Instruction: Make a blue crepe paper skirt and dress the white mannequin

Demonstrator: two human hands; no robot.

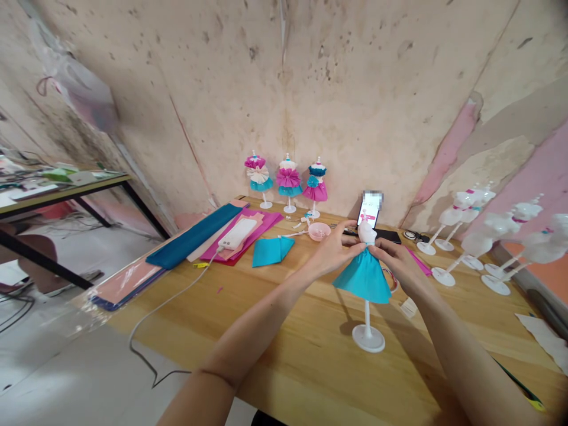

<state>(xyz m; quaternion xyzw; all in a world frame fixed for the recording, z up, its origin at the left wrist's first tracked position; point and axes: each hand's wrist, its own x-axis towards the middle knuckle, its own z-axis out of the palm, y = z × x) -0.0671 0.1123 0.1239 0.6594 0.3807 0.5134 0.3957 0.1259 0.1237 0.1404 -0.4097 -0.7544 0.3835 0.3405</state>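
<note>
A small white mannequin on a stand (368,337) stands on the wooden table (288,355), wearing a teal paper skirt (364,277). My left hand (333,248) pinches the skirt at the mannequin's waist from the left. From the right, my right hand (397,260) pinches the same waist, fingers closed on the paper. Both forearms reach in from the bottom of the view.
Three dressed mannequins (288,180) stand at the back by the wall. A folded teal sheet (271,250), a pink bowl (319,231), a phone (370,210), a power bank (237,234) on pink and blue paper sheets, and several bare white mannequins (483,236) surround the work spot.
</note>
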